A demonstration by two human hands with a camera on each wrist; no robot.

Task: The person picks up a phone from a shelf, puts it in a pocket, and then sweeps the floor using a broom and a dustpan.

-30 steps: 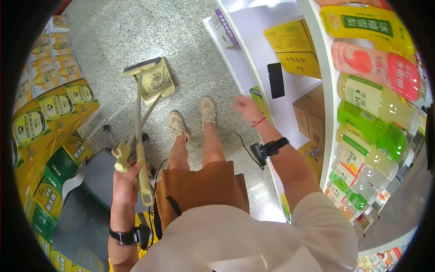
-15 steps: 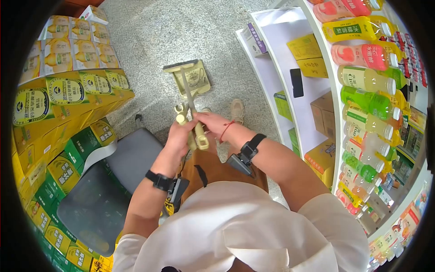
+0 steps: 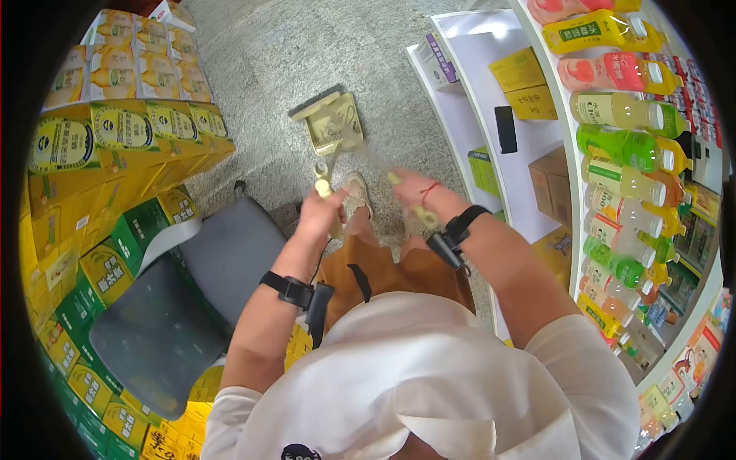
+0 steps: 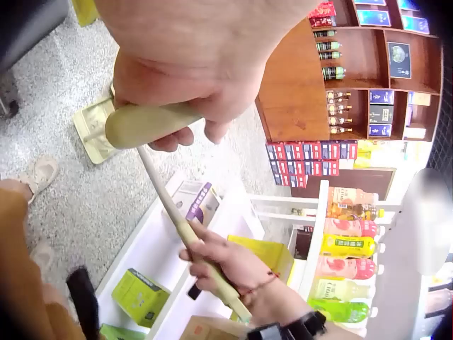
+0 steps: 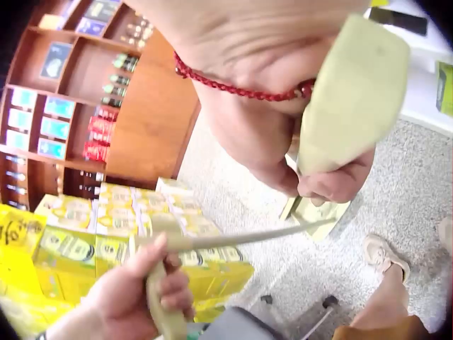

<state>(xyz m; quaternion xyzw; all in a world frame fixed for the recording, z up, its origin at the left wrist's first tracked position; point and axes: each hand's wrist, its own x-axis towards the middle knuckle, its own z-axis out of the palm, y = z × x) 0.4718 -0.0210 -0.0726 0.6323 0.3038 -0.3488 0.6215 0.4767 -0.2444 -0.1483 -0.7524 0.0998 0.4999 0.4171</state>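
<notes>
Head view: the left hand (image 3: 322,211) has its fingers clamped round the dustpan handle (image 3: 322,176), and the dustpan (image 3: 335,123) stands on the speckled floor (image 3: 268,61) ahead of the feet. The right hand (image 3: 414,192) grips the broom handle (image 3: 425,221), which is motion-blurred. Left wrist view: the fingers wrap the thick pale grip, and the broom's thin shaft runs down to the right hand. Right wrist view: the fingers close round the broom's grip end. Best practice for parting the two tools, as judged: hold the dustpan upright and steady, and draw the broom clear without twisting. Yellow cartons (image 3: 123,130) carry a round green-and-white emblem. Shelf bottles (image 3: 621,115) bear Chinese labels, and none of the writing is legible.
</notes>
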